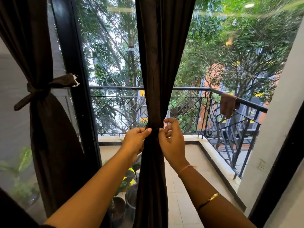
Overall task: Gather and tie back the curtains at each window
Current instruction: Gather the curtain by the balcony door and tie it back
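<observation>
A dark brown curtain (160, 66) hangs down the middle of the window, gathered into a narrow waist at hand height. A matching tie-back band (155, 128) wraps that waist. My left hand (135, 142) pinches the band on the left side with thumb and fingers. My right hand (171, 139) holds the band's other end on the right, fingers curled. A second dark curtain (41, 46) at the left is gathered and knotted with its own tie (35, 91).
A black window frame post (77, 79) stands between the two curtains. Behind the glass lie a tiled balcony (181, 186), a black metal railing (197, 104) with a brown cloth (227, 106) draped on it, and potted plants (126, 191). A white wall (279, 112) borders the right.
</observation>
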Demonstrator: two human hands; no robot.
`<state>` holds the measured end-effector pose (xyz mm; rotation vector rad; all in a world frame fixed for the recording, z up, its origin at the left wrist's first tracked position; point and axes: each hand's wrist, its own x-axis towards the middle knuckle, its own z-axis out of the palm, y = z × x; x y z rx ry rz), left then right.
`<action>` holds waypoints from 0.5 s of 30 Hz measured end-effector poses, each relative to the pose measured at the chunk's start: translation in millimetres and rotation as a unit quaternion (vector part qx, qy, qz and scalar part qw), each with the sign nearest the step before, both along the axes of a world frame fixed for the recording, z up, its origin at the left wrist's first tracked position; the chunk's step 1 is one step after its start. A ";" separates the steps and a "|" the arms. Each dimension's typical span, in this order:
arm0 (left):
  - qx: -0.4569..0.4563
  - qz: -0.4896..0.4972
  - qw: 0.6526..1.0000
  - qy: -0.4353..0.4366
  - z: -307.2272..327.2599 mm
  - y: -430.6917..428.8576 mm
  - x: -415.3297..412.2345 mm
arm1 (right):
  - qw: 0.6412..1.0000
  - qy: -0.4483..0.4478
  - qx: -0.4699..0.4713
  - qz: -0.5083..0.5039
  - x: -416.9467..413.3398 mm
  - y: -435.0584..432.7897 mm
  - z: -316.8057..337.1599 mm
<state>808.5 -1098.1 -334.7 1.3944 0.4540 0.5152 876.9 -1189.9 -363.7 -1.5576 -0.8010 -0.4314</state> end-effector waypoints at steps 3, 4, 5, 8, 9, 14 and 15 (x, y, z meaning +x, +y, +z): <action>-0.095 0.013 0.995 -0.003 -1.4 5.0 6.4 | 0.995 -0.073 -0.068 -0.015 4.8 -3.9 10.0; -0.149 0.007 0.989 -0.001 -2.1 7.8 8.8 | 0.993 -0.094 -0.070 -0.030 6.4 -5.5 13.3; -0.209 -0.008 0.978 -0.001 -3.2 9.7 10.7 | 0.990 -0.120 -0.072 -0.036 7.0 -7.3 15.6; -0.305 -0.075 0.949 -0.021 -7.2 8.9 13.3 | 0.973 -0.191 -0.127 -0.034 4.4 -6.9 15.2; -0.318 -0.091 0.943 -0.030 -8.8 7.4 13.5 | 0.971 -0.190 -0.142 -0.046 3.9 -5.2 14.6; -0.400 -0.099 0.903 -0.125 -11.2 -0.3 19.0 | 0.967 -0.108 -0.194 -0.125 5.3 2.2 17.8; -0.410 -0.105 0.894 -0.145 -10.9 -1.1 19.8 | 0.962 -0.104 -0.210 -0.141 5.0 4.4 18.9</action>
